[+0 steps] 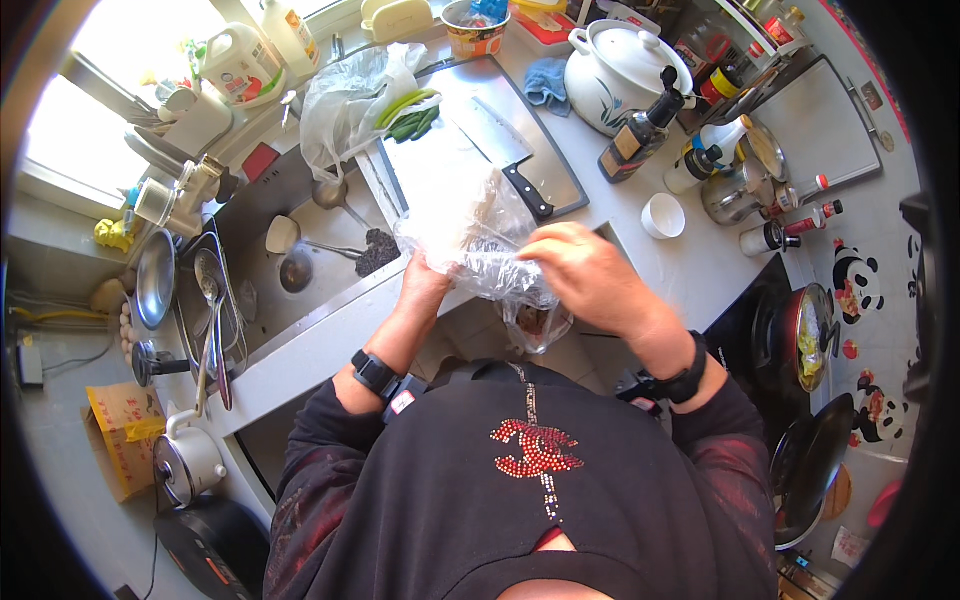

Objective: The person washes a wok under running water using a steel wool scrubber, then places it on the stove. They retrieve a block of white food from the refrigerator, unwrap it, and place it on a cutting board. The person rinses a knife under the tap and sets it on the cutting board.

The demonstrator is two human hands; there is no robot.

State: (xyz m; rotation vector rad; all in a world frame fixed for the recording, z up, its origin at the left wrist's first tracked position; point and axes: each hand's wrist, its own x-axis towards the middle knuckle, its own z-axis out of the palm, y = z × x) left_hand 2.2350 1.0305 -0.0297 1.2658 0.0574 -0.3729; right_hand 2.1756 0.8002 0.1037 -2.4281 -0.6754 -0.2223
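My left hand (426, 283) grips a clear plastic bag (499, 271) from its left side, fingers partly hidden under the film. On the other side, my right hand (592, 274) pinches the crumpled film between thumb and fingers. A lower part of the film hangs over the counter's front edge, with something brownish inside that I cannot make out. Behind the bag lies a steel cutting board (559, 184), its left part washed out by glare. A cleaver (528, 191) with a black handle rests on it. Cut green vegetables (414, 120) are at the board's far left.
A steel sink (255, 289) holding a ladle (328, 195) is on the left. A white plastic bag (337, 97) lies behind it. To the right stand a white lidded pot (619, 75), a dark sauce bottle (637, 142), a small white cup (663, 216) and a red pan (810, 337).
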